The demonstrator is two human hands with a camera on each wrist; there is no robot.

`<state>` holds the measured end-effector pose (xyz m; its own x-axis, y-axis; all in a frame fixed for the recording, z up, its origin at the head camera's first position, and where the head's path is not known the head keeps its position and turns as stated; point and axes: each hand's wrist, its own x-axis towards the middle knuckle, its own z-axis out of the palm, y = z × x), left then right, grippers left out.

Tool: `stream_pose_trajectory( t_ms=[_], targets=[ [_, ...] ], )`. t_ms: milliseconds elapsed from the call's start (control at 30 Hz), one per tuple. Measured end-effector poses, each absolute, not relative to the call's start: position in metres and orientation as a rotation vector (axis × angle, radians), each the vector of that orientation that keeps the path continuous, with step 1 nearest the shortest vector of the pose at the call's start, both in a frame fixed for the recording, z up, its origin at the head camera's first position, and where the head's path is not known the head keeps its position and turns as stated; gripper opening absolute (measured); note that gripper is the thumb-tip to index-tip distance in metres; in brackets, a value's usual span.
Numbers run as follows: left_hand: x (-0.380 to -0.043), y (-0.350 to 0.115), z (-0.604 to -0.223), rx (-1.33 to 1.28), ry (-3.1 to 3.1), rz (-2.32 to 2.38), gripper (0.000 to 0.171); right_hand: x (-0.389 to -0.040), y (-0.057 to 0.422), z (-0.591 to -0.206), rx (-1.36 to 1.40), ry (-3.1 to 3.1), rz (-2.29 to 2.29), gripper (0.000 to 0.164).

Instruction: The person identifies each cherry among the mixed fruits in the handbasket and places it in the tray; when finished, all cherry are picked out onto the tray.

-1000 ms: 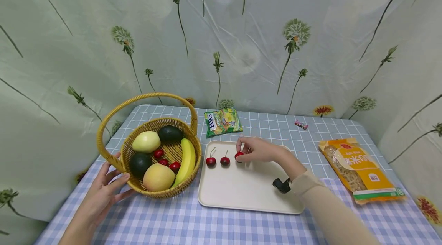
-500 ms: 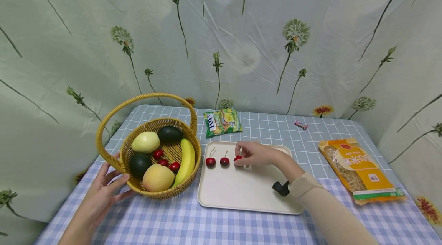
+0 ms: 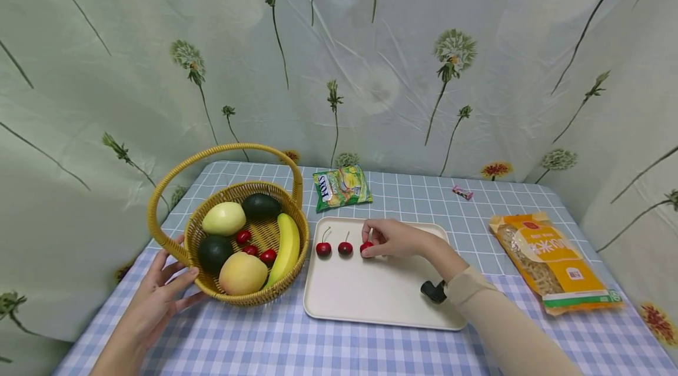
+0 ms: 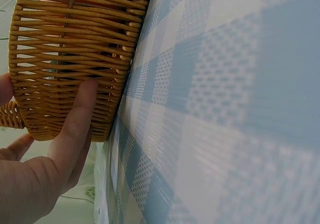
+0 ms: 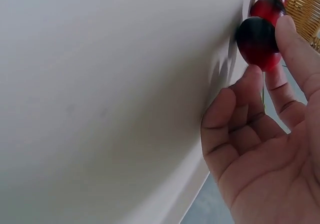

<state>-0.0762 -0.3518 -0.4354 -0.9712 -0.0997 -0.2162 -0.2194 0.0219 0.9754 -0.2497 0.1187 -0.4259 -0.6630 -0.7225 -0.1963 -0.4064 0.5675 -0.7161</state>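
A person's right hand (image 3: pixel 396 238) pinched a glossy, round, dark-red cherry (image 3: pixel 365 249) between thumb and fingertips over the far part of a shallow, cream, rectangular tray (image 3: pixel 365 298), next to two stemmed dark-red cherries (image 3: pixel 345 248). The left hand (image 3: pixel 163 295), its fingers loosely spread, touched the outside of a round, golden-brown wicker basket (image 3: pixel 245 300) of fruit standing left of the tray.

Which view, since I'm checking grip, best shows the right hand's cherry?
The right wrist view: the cherry appears large, mostly uncovered. The head view shows it small, partly behind the right hand; the left wrist view misses it.
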Motion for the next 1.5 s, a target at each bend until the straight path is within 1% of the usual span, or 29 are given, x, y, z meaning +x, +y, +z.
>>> stream_pose_trajectory(
  t_ms=[300, 667, 900, 1500],
  targets=[
    [-0.0741, -0.3531, -0.4366, -0.347, 2.177, 2.12, 0.078, -0.251, 0.1245, -0.4244, -0.84, 2.351, -0.877, 0.026],
    [-0.076, -0.353, -0.4359, -0.333, 2.176, 2.122, 0.077, -0.2506, 0.1241, -0.4238, -0.883, 2.325, -0.898, 0.025],
    [-0.0771, -0.3524, -0.4362, -0.312, 2.19, 2.096, 0.083, -0.2501, 0.123, -0.4242, -0.879, 2.318, -0.918, 0.024],
    [-0.0766, -0.354, -0.4388, -0.299, 2.188, 2.122, 0.077, -0.2503, 0.1252, -0.422, -0.914, 2.326, -0.895, 0.03]
  ],
)
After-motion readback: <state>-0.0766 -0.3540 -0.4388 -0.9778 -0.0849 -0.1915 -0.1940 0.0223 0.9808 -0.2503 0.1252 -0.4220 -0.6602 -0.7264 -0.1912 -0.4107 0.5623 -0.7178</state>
